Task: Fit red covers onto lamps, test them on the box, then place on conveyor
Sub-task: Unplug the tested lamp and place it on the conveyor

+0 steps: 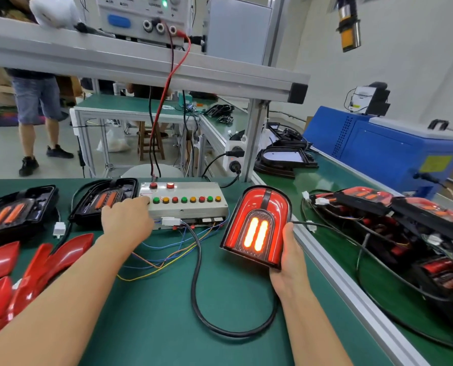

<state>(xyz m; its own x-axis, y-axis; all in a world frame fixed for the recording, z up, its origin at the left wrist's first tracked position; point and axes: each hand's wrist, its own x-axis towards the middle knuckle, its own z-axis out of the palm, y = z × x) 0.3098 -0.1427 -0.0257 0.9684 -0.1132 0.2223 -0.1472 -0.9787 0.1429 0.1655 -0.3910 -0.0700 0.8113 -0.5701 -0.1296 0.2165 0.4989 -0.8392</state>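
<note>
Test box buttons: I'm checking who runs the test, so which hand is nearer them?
Left. The left hand rests on the test box by its buttons; the right hand holds the lit lamp beside it.

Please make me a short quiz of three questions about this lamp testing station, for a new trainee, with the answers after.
1. True or false: the lamp in the right hand is lit.
2. Where does the left hand rest? A) on the red covers B) at the left end of the test box C) on the conveyor
3. Fill in: the two uncovered lamps lie to the ____ of the test box.

Key: 1 true, its two bars glow. 2 B, by the button row. 3 left.
</note>
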